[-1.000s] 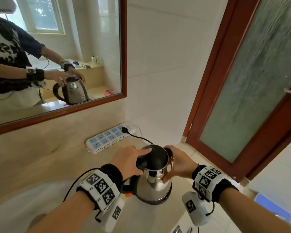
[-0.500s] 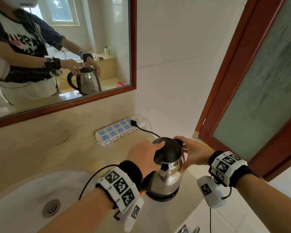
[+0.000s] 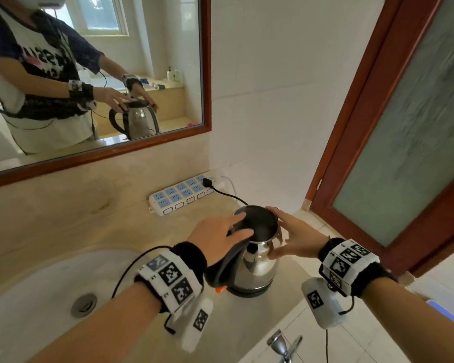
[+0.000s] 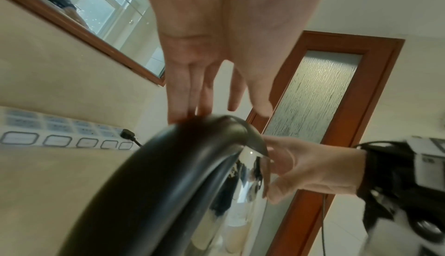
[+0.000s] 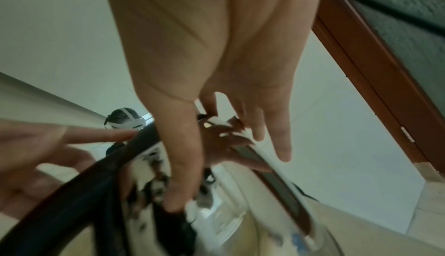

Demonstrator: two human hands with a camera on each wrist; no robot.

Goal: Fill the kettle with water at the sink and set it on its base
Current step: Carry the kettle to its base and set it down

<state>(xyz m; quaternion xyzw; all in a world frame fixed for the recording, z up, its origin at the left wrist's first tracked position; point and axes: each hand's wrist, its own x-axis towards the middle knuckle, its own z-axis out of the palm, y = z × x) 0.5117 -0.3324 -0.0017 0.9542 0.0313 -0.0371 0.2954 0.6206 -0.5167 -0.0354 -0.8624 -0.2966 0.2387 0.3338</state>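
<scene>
A steel kettle (image 3: 256,265) with a black handle (image 3: 228,260) stands on its black base (image 3: 249,291) on the beige counter, right of the sink (image 3: 37,292). My left hand (image 3: 220,235) reaches over the handle, straight fingers resting on the kettle's black top. The left wrist view shows the fingers (image 4: 190,96) touching the handle's top (image 4: 168,165). My right hand (image 3: 296,237) is spread along the kettle's right side, fingertips at the rim and thumb on the steel body. In the right wrist view its thumb (image 5: 183,165) lies against the shiny wall (image 5: 240,193).
A white power strip (image 3: 184,195) lies against the back wall, with the base's black plug (image 3: 207,182) in it. The basin's drain (image 3: 84,305) is at lower left, a chrome tap (image 3: 283,344) at the bottom edge. A wood-framed door (image 3: 404,153) stands right, a mirror (image 3: 89,74) above.
My left hand's fingers have straightened from a curled hold on the kettle's top. The right hand's fingers have loosened and spread. The head view has swung left, bringing the basin into view.
</scene>
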